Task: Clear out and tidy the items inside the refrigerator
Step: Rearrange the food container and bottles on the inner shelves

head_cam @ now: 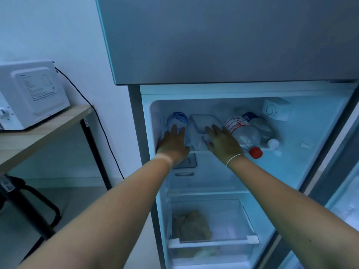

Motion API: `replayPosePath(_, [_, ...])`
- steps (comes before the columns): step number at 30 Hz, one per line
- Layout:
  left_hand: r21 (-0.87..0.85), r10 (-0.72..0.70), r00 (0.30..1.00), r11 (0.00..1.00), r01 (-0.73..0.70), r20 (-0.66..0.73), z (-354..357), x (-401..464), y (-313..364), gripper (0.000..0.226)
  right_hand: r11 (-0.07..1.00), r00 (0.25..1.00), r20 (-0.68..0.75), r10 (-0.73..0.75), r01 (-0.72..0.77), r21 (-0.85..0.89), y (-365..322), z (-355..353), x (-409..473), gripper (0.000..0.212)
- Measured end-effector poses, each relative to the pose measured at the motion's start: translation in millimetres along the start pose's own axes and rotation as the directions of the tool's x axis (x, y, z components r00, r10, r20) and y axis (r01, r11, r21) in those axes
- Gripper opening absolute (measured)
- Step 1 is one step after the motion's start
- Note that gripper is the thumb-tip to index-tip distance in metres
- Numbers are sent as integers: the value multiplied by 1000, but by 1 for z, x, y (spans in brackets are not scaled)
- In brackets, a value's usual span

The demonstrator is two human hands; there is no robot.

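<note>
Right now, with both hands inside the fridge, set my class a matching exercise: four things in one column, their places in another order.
Things:
1. red-capped bottle
2. blue-labelled bottle
3. brownish bag
4. microwave

Places:
A. bottom drawer
B. wooden table
C. under the left hand
D. lying just right of the right hand

Pairs: 1-D, 2-C, 3-A, 4-B
</note>
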State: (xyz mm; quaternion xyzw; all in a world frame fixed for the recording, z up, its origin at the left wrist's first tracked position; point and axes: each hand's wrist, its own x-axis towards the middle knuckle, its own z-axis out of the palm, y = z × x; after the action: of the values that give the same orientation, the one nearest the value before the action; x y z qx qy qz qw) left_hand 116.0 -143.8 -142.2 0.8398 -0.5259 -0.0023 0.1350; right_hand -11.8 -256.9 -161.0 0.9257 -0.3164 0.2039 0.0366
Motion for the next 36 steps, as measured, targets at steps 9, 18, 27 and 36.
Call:
replayPosePath(9, [-716,-440,859,685,135,-260,24,-57,27,16,995,996,56,66,-62,-73,-16,-10,-38,56])
replayPosePath(18, [-937,-620,756,93,336,210,20,-62,47,30,999,997,-83,-7,4,-43,-20,-18,-63,55])
replayPosePath(27, [-871,-120,877,-237,430,466,34,-60,66,44,990,979,-172,-106,88,-111,-17,-20,-89,55])
replayPosePath(36, [-907,-87,907,-129,400,412,41,-78,67,32,976,973,-223,-65,108,188,-10,-25,-129,46])
